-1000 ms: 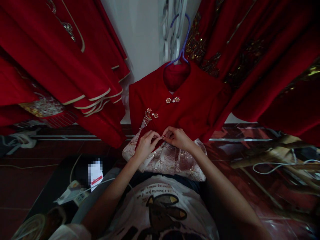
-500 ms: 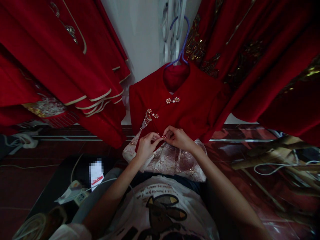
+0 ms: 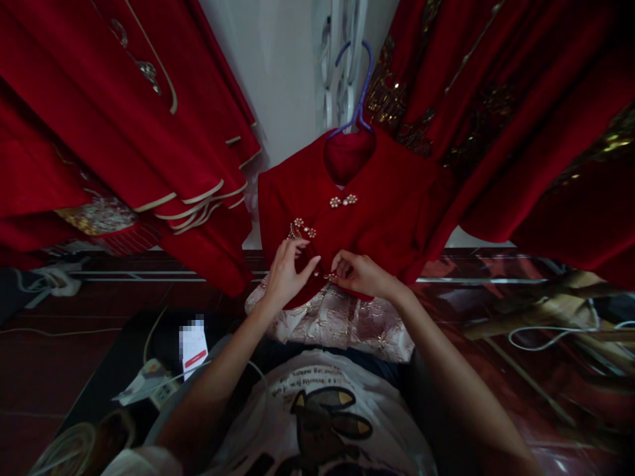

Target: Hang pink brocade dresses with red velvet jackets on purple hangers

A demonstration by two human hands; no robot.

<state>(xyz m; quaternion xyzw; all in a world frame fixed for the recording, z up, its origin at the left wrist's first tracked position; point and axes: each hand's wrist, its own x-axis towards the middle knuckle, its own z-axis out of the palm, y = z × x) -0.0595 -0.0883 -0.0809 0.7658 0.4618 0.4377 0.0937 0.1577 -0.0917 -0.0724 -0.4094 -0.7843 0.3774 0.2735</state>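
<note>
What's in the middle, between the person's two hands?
In the head view, some of the red garment shows between the left hand and the right hand, with a small pale bead and, nearer the right, a beaded ornament.

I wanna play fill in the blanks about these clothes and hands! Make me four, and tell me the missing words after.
1. The garment near the hands has the colour ____.
2. A curved hook sticks up from its neck opening; it belongs to a ____.
3. While the left hand is spread open, the small ornament is touched by the ____.
4. The two beaded pieces below the neck opening look like ____.

Missing words: red; hanger; right hand; flowers.
</note>
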